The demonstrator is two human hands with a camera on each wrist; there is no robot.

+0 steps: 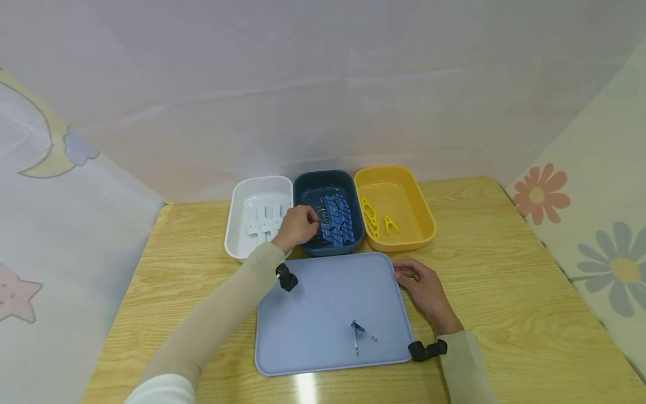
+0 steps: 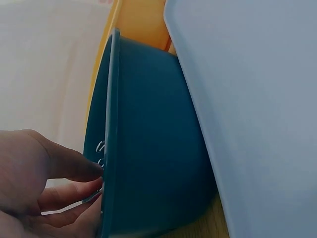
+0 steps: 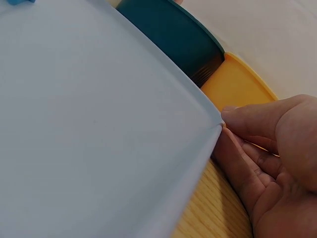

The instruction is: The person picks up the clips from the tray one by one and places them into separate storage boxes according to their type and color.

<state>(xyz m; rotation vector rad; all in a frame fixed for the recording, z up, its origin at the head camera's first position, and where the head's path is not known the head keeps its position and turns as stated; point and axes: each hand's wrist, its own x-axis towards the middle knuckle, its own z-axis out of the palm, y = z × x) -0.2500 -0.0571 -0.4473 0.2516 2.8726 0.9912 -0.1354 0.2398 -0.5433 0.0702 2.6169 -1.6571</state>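
My left hand [image 1: 298, 225] reaches into the dark blue bin [image 1: 328, 178]. Its thumb and fingers [image 2: 81, 171] pinch at the wire handles of a binder clip, mostly hidden behind the bin wall in the left wrist view. Several blue patterned binder clips [image 1: 337, 220] lie together beside the fingertips. At the far right corner of the pale blue tray [image 1: 323, 303], my right hand [image 1: 424, 289] holds the rim between thumb and fingers. One blue binder clip [image 1: 358, 327] sits on the tray near its front, wire handles spread.
Left of the dark bin stands a white bin [image 1: 233, 224] with several white pieces [image 1: 264, 224], partly behind the left hand. A yellow bin [image 1: 404, 196] on the right holds yellow clothespins [image 1: 390, 224]. The wooden table [image 1: 504, 269] meets a cloth wall behind the bins.
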